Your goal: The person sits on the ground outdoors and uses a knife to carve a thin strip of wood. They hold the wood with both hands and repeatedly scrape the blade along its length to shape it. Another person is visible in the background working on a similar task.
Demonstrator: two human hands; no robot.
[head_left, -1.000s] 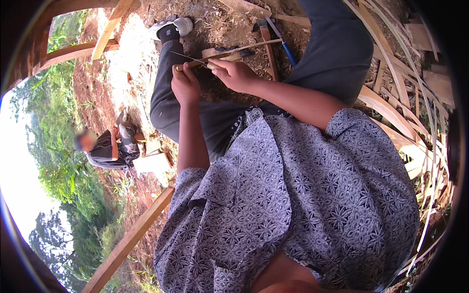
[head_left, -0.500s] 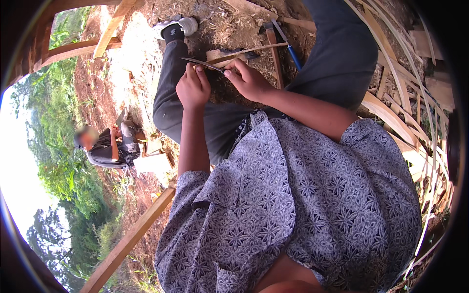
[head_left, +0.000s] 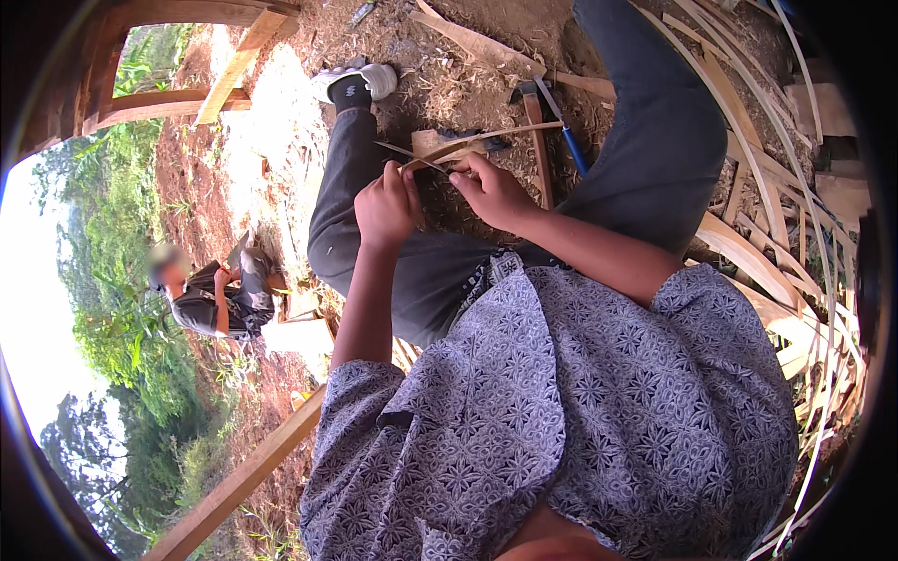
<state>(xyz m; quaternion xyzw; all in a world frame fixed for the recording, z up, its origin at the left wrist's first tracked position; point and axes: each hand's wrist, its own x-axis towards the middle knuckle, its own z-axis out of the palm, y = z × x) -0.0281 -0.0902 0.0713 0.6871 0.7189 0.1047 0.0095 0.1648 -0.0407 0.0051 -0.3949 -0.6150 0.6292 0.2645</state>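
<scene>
Left hand (head_left: 386, 208), pinching the left end of a thin wooden strip (head_left: 513, 131), which extends rightward between the bent legs (head_left: 659, 140). Right hand (head_left: 491, 194), pinching a knife (head_left: 408, 153) whose blade crosses the strip. Far right of the hands: hammer (head_left: 538, 145) and blue-handled tool (head_left: 574, 150), side by side on the ground (head_left: 449, 70).

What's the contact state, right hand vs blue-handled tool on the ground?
Apart. The head view shows ground and a wooden handle between the right hand and the blue-handled tool.
</scene>
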